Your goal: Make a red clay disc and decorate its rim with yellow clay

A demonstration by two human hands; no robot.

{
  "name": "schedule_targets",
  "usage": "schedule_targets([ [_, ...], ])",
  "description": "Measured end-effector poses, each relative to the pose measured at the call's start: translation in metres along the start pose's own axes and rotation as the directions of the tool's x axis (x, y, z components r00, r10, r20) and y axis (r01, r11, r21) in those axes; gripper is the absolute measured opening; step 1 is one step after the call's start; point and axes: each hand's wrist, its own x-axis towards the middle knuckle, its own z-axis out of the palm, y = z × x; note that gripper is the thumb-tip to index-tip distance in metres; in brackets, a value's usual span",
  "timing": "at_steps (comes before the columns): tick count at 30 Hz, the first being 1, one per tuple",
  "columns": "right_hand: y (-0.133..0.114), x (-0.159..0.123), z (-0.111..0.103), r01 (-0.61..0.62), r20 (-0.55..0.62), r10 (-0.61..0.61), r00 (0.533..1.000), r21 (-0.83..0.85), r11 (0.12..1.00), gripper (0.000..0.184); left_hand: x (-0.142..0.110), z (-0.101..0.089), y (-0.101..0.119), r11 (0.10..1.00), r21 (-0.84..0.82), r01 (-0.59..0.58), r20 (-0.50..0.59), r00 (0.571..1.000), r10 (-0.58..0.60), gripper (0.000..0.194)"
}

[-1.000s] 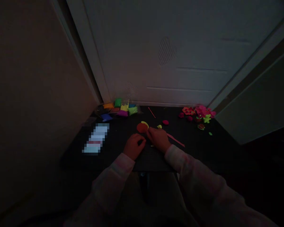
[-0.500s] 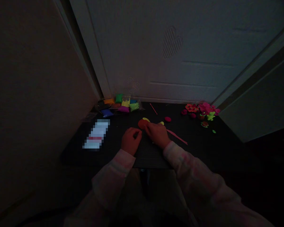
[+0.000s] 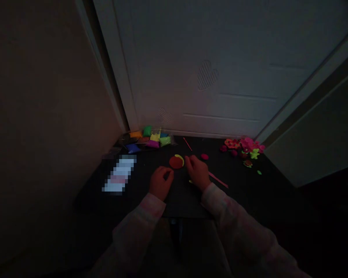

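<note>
A flat orange-red disc (image 3: 176, 162) lies on the dark table, with a yellow strip (image 3: 179, 157) curved along its upper right edge. My left hand (image 3: 161, 182) rests on the table below and left of the disc, fingers curled with thumb and forefinger together; anything inside them is too dark to make out. Just right of the disc my right hand (image 3: 197, 171) is closed, its fingertips pinched near the yellow strip but apart from it. What that pinch holds, if anything, cannot be seen. A small yellow bit (image 3: 190, 181) lies beside the right hand.
Bags of coloured clay (image 3: 153, 143) lie at the back left, above a blurred pale rectangle (image 3: 120, 173). A pink flat tool (image 3: 218, 180), a thin pink stick (image 3: 187, 144) and a magenta lump (image 3: 204, 156) lie around. Pink flower shapes (image 3: 250, 144) and small figures sit back right.
My right hand has drawn back to the right off the disc, uncovering its right side and the yellow strip. The left hand has stayed nearly in place. The view tilted slightly.
</note>
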Motion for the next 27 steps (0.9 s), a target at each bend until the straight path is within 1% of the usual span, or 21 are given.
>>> schedule_targets([
  [2,0.008,0.003,-0.001,-0.106,-0.080,0.119,0.990,0.143,0.984,0.039,0.000,0.000,0.000,1.000,-0.006,0.012,0.001,1.000,-0.012,0.012],
  [4,0.011,0.004,0.000,-0.120,-0.081,0.139,0.987,0.209,0.971,0.040,-0.001,0.001,0.000,1.000,-0.012,0.017,0.012,1.000,-0.017,0.012],
  [6,0.011,0.002,0.003,-0.090,-0.032,0.097,0.995,0.181,0.979,0.038,-0.001,0.001,-0.001,1.000,-0.015,0.017,0.027,0.999,-0.017,0.013],
  [8,0.006,0.000,0.006,-0.027,0.032,0.024,0.999,0.094,0.995,0.035,-0.001,0.002,-0.001,1.000,-0.008,0.004,0.055,0.998,-0.003,0.013],
  [11,-0.001,-0.003,0.007,0.063,0.091,-0.061,0.994,-0.020,0.998,0.034,-0.001,0.004,0.002,0.997,0.021,-0.080,0.154,0.985,0.076,0.015],
  [14,-0.006,-0.003,0.005,0.085,0.107,-0.079,0.991,-0.055,0.995,0.034,-0.002,0.007,0.008,0.979,0.040,-0.200,0.289,0.940,0.180,0.019],
  [17,-0.007,-0.003,0.004,0.080,0.113,-0.075,0.991,-0.042,0.996,0.033,-0.004,0.010,0.012,0.962,0.064,-0.264,0.385,0.896,0.221,0.025],
  [19,-0.005,-0.003,0.005,0.055,0.110,-0.054,0.992,-0.001,0.999,0.033,-0.004,0.011,0.012,0.957,0.092,-0.276,0.422,0.881,0.213,0.025],
  [22,-0.001,-0.002,0.005,-0.029,0.076,0.020,0.997,0.116,0.993,0.033,-0.004,0.012,0.011,0.953,0.120,-0.277,0.448,0.872,0.197,0.021],
  [24,0.003,0.000,0.004,-0.089,0.029,0.085,0.996,0.235,0.968,0.033,-0.004,0.011,0.010,0.954,0.117,-0.275,0.433,0.879,0.200,0.019],
  [27,0.008,0.003,-0.003,-0.144,-0.050,0.180,0.982,0.416,0.898,0.034,-0.003,0.011,0.011,0.960,0.091,-0.265,0.383,0.899,0.212,0.018],
])
